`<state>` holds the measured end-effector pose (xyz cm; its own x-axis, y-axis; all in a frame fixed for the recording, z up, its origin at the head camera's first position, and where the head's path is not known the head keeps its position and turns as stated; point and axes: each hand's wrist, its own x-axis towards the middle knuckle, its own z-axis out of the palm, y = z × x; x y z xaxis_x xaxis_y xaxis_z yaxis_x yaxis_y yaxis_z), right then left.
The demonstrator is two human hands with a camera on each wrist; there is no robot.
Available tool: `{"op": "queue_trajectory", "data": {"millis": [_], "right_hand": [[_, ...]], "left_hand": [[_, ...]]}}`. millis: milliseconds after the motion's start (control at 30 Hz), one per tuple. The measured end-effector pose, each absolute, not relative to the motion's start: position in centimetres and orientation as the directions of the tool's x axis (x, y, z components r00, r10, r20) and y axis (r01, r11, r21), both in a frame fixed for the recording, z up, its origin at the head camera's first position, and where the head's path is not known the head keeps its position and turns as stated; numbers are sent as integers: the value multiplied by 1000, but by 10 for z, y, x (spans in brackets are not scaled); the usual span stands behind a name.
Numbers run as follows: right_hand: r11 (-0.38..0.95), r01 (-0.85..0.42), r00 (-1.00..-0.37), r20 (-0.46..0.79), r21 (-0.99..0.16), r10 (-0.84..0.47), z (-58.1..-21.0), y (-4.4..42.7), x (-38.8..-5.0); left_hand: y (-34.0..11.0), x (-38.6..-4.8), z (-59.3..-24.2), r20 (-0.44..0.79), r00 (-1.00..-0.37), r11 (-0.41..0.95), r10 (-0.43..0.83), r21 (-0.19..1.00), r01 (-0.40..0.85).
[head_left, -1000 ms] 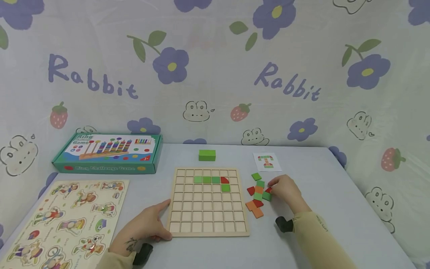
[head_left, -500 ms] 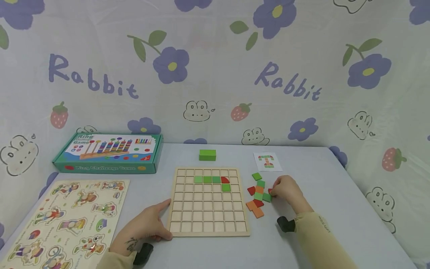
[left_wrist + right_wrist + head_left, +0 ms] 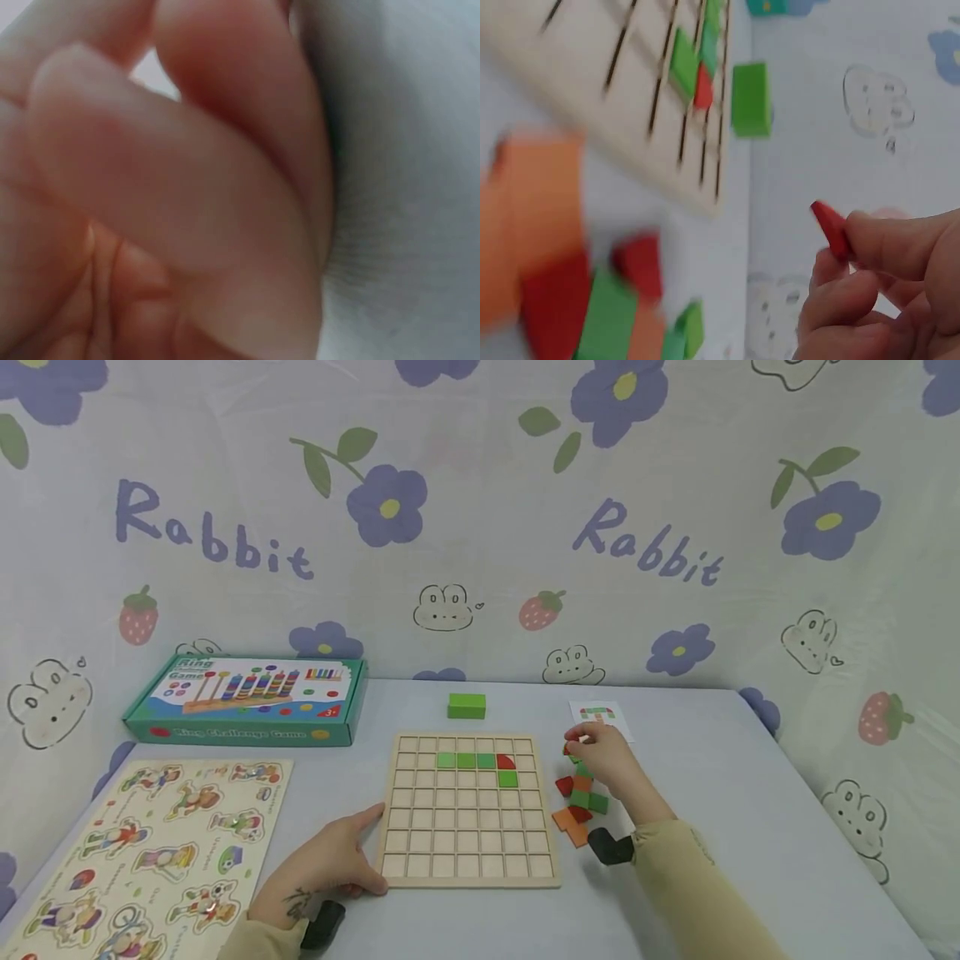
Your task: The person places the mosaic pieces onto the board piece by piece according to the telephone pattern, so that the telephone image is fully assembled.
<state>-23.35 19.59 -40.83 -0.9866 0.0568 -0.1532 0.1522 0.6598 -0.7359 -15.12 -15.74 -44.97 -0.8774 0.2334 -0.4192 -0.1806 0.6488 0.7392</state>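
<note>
My right hand [image 3: 609,765] pinches a small red piece [image 3: 831,229] between thumb and finger, lifted over the far end of the loose pieces. Those red, green and orange pieces, among them a green square [image 3: 597,803], lie right of the wooden grid board [image 3: 471,882]. Near the board's top, three green squares [image 3: 466,761] form a row with a red rounded piece [image 3: 506,762] at its right end; a green square [image 3: 507,779] sits below the red one. My left hand [image 3: 327,858] touches the board's left edge with thumb and index finger; its other fingers look curled in the left wrist view.
Behind the board stands a green block [image 3: 467,707]. A patterned card [image 3: 622,727] lies at the back right, partly covered by my right hand. On the left are a boxed ring game [image 3: 247,700] and a picture puzzle board [image 3: 153,852].
My right hand has picked up the red piece from the right side of the loose pieces and moved up and left with it. The left hand stays against the board.
</note>
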Motion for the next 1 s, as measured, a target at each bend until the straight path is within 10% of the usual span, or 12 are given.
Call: {"op": "queue_trajectory", "data": {"millis": [367,1000], "right_hand": [[606,-33,-986,-74,-795,-150,-400,98,-259],[859,-276,-945,-43,-432,-325,-428,26,-269]], "left_hand": [[-159,-153,-453,-417,-873,644,251,746,-172],[-160,-152,-452,-401,-880,657,255,739,-147]]}}
